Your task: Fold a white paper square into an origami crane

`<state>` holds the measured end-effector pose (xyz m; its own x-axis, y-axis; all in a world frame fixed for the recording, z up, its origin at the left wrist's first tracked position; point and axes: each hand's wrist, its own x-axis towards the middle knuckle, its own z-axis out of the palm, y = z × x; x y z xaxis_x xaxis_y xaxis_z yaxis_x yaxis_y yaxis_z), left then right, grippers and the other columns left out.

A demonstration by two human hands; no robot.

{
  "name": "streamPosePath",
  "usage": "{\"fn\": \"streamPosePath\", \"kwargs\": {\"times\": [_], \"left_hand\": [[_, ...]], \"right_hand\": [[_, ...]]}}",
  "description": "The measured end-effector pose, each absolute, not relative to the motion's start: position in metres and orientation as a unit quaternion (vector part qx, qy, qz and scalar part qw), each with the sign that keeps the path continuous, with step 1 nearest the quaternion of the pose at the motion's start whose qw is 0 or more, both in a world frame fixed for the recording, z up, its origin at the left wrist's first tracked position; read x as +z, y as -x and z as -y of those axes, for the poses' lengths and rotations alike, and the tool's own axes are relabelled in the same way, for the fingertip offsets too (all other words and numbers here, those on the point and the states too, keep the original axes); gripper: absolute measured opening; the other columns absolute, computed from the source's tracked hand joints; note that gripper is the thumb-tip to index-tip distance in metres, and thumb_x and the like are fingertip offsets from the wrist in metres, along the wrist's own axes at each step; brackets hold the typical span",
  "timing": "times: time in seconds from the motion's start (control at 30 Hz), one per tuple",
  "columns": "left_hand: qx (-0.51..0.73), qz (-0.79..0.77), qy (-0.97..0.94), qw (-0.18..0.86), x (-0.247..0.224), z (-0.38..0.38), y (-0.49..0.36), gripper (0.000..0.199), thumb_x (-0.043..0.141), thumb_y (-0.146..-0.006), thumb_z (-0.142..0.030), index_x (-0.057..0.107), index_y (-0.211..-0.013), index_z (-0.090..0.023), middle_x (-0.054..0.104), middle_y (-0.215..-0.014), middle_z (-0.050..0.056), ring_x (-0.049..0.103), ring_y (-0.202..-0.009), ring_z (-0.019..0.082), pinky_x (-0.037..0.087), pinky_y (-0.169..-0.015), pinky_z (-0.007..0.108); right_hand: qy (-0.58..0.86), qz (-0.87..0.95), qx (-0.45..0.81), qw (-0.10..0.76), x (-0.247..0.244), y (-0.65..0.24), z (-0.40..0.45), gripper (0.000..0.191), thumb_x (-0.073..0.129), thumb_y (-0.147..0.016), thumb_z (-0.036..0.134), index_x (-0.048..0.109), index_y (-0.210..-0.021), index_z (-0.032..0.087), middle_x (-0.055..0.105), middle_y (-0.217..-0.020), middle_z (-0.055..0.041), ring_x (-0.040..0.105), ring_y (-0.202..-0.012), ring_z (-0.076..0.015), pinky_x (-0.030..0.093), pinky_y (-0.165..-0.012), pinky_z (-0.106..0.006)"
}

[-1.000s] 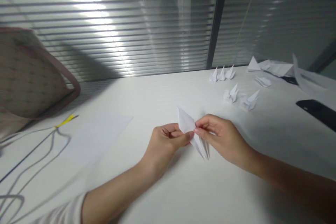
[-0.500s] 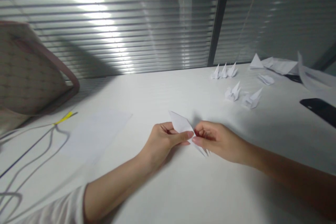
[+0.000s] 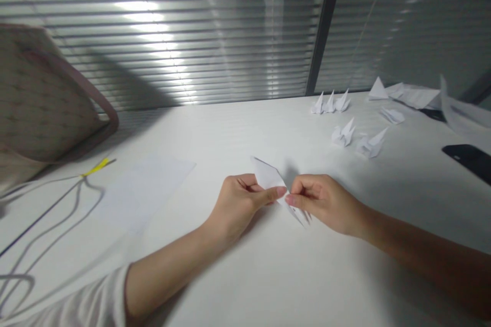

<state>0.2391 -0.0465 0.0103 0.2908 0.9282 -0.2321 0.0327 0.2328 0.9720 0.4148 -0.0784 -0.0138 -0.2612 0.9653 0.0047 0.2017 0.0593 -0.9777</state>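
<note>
A folded white paper [image 3: 267,173], diamond-shaped with narrow points toward me, is held just over the white table [image 3: 245,276]. My left hand [image 3: 243,203] pinches it from the left, thumb on top and fingers beneath. On its right edge, my right hand [image 3: 326,202] is closed with thumb and forefinger on the paper near the middle. The creases under the fingertips are hidden. Several finished paper cranes [image 3: 344,133] stand beyond my right hand.
A flat white sheet [image 3: 149,189] lies left of my hands, beside cables with a yellow tie [image 3: 95,167]. At the left edge stands a quilted bag [image 3: 42,97]. A black phone [image 3: 470,161] and loose papers [image 3: 418,96] lie at right. Window blinds [image 3: 215,36] close off the back.
The view has shifted slightly, so most things sit a little farther right. Both hands keep their hold on the folded paper; my right fingers have shifted only slightly along its edge.
</note>
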Motion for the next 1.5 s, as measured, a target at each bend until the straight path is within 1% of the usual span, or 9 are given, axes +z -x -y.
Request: {"fn": "streamPosePath", "kwargs": {"times": [0.13,0.3,0.47,0.73,0.93,1.07,1.17,1.3,1.5], "left_hand": [[0.35,-0.473,-0.516,0.623,0.009,0.043,-0.238,0.032,0.086,-0.052,-0.029,0.059,-0.048,-0.014,0.056,-0.047,-0.003,0.05,-0.047,0.01,0.038,-0.048,0.023],[0.349,-0.466,-0.516,0.628,0.008,0.04,-0.236,0.029,0.086,-0.053,-0.027,0.061,-0.05,-0.015,0.057,-0.046,-0.003,0.052,-0.046,0.01,0.039,-0.048,0.023],[0.346,-0.447,-0.517,0.643,0.007,0.039,-0.235,0.024,0.085,-0.056,-0.027,0.064,-0.053,-0.015,0.061,-0.05,-0.001,0.053,-0.047,0.011,0.041,-0.048,0.023],[0.339,-0.428,-0.52,0.657,0.007,0.039,-0.235,0.021,0.085,-0.057,-0.026,0.067,-0.055,-0.015,0.065,-0.054,0.0,0.056,-0.05,0.011,0.043,-0.051,0.024],[0.342,-0.425,-0.526,0.653,0.005,0.035,-0.233,0.022,0.084,-0.058,-0.028,0.066,-0.055,-0.015,0.063,-0.051,-0.001,0.056,-0.049,0.011,0.044,-0.052,0.024],[0.321,-0.425,-0.539,0.653,0.004,0.037,-0.234,0.021,0.084,-0.058,-0.028,0.067,-0.058,-0.014,0.065,-0.054,0.001,0.057,-0.051,0.012,0.045,-0.052,0.024],[0.295,-0.431,-0.556,0.646,0.007,0.043,-0.236,0.021,0.085,-0.056,-0.024,0.069,-0.064,-0.013,0.066,-0.055,0.001,0.056,-0.049,0.011,0.042,-0.049,0.021],[0.269,-0.463,-0.576,0.618,0.013,0.052,-0.241,0.033,0.087,-0.053,-0.022,0.064,-0.076,-0.016,0.066,-0.052,-0.003,0.058,-0.047,0.011,0.04,-0.048,0.02],[0.314,-0.424,-0.534,0.661,0.008,0.051,-0.241,0.028,0.082,-0.061,-0.033,0.061,-0.066,-0.016,0.065,-0.054,-0.002,0.057,-0.051,0.01,0.044,-0.055,0.021]], "right_hand": [[0.473,0.603,0.533,0.359,-0.015,-0.416,0.079,0.027,0.062,-0.082,0.037,0.053,-0.065,0.017,0.05,-0.057,0.0044,0.042,-0.051,-0.0076,0.031,-0.047,-0.022],[0.451,0.607,0.574,0.313,-0.016,-0.421,0.077,0.021,0.065,-0.081,0.033,0.059,-0.069,0.017,0.061,-0.065,0.0013,0.054,-0.06,-0.01,0.04,-0.056,-0.023],[0.46,0.613,0.561,0.312,-0.014,-0.422,0.077,0.02,0.062,-0.082,0.03,0.061,-0.067,0.017,0.059,-0.058,0.0029,0.048,-0.051,-0.0082,0.037,-0.05,-0.022],[0.464,0.619,0.562,0.293,-0.011,-0.424,0.078,0.019,0.062,-0.082,0.03,0.065,-0.068,0.017,0.063,-0.061,0.0018,0.051,-0.053,-0.0086,0.037,-0.05,-0.022],[0.46,0.609,0.574,0.296,-0.012,-0.426,0.079,0.021,0.067,-0.079,0.036,0.068,-0.07,0.017,0.07,-0.073,-0.0028,0.062,-0.07,-0.0142,0.048,-0.066,-0.027],[0.461,0.627,0.559,0.286,-0.012,-0.426,0.079,0.025,0.063,-0.081,0.039,0.068,-0.072,0.016,0.067,-0.067,-0.0012,0.057,-0.06,-0.0114,0.042,-0.056,-0.024],[0.488,0.637,0.499,0.325,-0.013,-0.423,0.078,0.03,0.061,-0.082,0.044,0.064,-0.073,0.016,0.059,-0.061,0.0012,0.05,-0.054,-0.0099,0.036,-0.049,-0.023],[0.493,0.613,0.474,0.394,-0.014,-0.419,0.076,0.024,0.064,-0.079,0.04,0.062,-0.075,0.017,0.063,-0.069,-0.0007,0.054,-0.061,-0.0116,0.04,-0.053,-0.024],[0.495,0.558,0.484,0.458,-0.016,-0.42,0.075,0.027,0.068,-0.076,0.041,0.058,-0.065,0.018,0.054,-0.057,0.0039,0.047,-0.053,-0.0093,0.037,-0.051,-0.024]]}}
